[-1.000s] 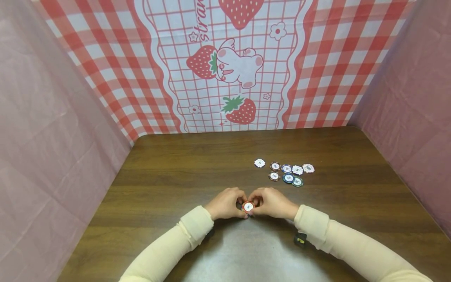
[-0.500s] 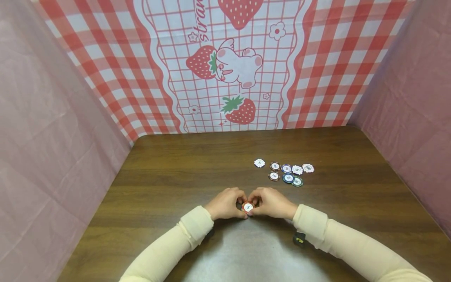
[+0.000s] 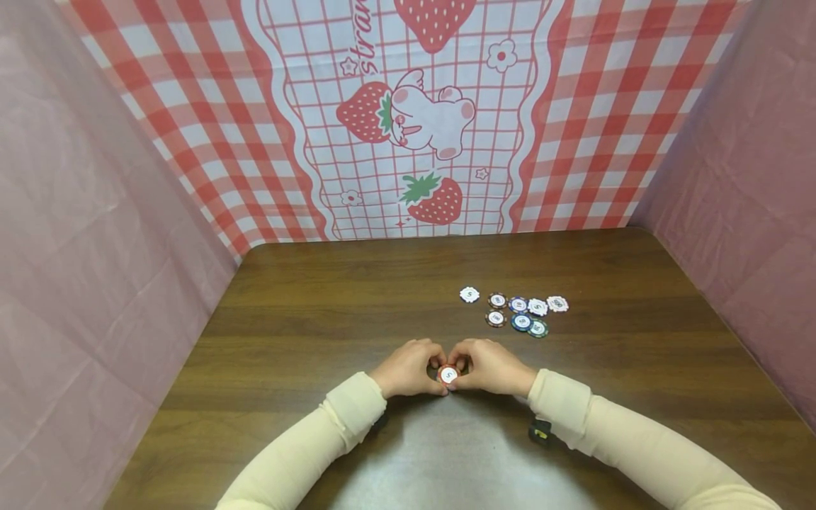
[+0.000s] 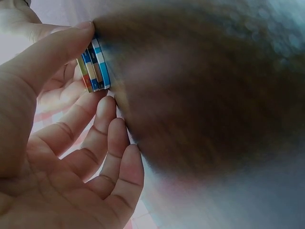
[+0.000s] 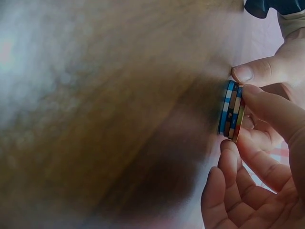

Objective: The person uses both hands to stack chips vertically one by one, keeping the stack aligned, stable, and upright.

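Note:
A short stack of poker chips [image 3: 449,375] stands on the table near its front middle, a red-edged chip marked 5 on top. Blue, white, brown and tan edges show in the layers below, in the left wrist view [image 4: 97,67] and the right wrist view. From the left, my left hand [image 3: 410,368] holds the stack between thumb and index finger. Opposite it, my right hand [image 3: 496,367] pinches the same stack, its thumb [image 5: 257,95] at the upper chip's edge. The other fingers of both hands are bent beside the stack, near the tabletop.
Beyond my right hand lie several loose chips in two rough rows, among them a brown chip [image 3: 496,319], a green chip [image 3: 538,328] and a white chip [image 3: 557,304]. Another white chip [image 3: 469,295] lies apart. A checked cloth [image 3: 580,142] hangs behind the brown table [image 3: 306,297].
My right wrist has shifted very slightly left. Both hands keep their hold on the stack, and the loose chips stay where they were.

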Available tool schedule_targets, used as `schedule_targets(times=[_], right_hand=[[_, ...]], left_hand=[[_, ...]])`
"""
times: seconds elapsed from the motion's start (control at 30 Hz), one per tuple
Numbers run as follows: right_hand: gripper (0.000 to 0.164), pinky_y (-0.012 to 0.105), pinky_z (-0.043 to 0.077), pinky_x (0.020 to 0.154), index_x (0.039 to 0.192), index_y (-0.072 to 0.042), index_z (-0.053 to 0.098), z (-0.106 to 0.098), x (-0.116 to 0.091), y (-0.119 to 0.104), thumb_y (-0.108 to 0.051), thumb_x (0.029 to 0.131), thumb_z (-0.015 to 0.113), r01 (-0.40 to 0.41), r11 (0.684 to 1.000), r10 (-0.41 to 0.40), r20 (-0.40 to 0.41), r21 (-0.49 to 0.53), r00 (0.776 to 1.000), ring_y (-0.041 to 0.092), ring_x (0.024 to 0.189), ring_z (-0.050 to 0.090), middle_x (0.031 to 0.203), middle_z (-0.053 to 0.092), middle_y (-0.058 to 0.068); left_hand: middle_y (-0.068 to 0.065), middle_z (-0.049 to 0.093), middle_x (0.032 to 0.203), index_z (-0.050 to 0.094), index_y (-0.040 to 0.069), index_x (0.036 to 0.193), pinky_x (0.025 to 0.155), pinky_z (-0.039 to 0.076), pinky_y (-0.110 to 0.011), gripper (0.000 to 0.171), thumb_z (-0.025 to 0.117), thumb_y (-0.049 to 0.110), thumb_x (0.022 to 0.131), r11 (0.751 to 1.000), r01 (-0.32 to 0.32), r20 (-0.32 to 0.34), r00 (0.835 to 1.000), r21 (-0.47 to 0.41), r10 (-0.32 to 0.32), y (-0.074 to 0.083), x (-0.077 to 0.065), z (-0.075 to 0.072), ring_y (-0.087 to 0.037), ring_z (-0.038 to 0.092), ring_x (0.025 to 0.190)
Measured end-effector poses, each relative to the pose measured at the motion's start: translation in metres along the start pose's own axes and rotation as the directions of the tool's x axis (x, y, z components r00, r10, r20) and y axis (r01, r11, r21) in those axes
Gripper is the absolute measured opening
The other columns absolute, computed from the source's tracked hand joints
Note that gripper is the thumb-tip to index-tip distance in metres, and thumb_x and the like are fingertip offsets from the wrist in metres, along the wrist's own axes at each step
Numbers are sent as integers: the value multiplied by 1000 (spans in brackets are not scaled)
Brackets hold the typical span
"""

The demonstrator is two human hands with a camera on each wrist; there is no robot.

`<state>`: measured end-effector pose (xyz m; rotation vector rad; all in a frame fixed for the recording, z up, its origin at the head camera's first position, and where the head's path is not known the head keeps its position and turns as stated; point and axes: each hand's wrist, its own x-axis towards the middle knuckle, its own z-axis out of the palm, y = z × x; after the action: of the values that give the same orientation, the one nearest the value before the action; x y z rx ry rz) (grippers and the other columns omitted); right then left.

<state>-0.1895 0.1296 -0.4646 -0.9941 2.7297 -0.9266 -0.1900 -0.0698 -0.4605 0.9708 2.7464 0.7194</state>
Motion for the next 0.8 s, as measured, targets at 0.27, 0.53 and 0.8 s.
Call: schedule_targets(times=[0.27,0.53,0.8], right_hand=[[22,19,43,64,84,-19,69,0,0,-1,-24,69,83,-4,1000,4,1,-3,1000,5,68,55,72,64,-11],[23,19,44,63,87,-17,71,-2,-1,3,-26,70,84,-5,999,5,-7,42,1000,6,68,56,75,65,-6],[21,19,47,63,91,-12,72,-10,-3,7,-22,74,80,-29,995,33,-42,92,999,5,70,58,78,67,-3]], left_hand=[[4,63,87,68,16,93,76,43,-21,36,88,30,67,1000,19,8,1000,14,-19,1,0,0,-8,55,81],[5,65,85,69,14,93,74,44,-19,36,88,30,66,1000,7,0,1000,-2,-7,1,1,0,-7,56,80],[5,66,86,70,14,93,75,45,-20,35,87,29,67,1000,9,-2,1000,-11,-9,0,0,1,-7,57,80]])
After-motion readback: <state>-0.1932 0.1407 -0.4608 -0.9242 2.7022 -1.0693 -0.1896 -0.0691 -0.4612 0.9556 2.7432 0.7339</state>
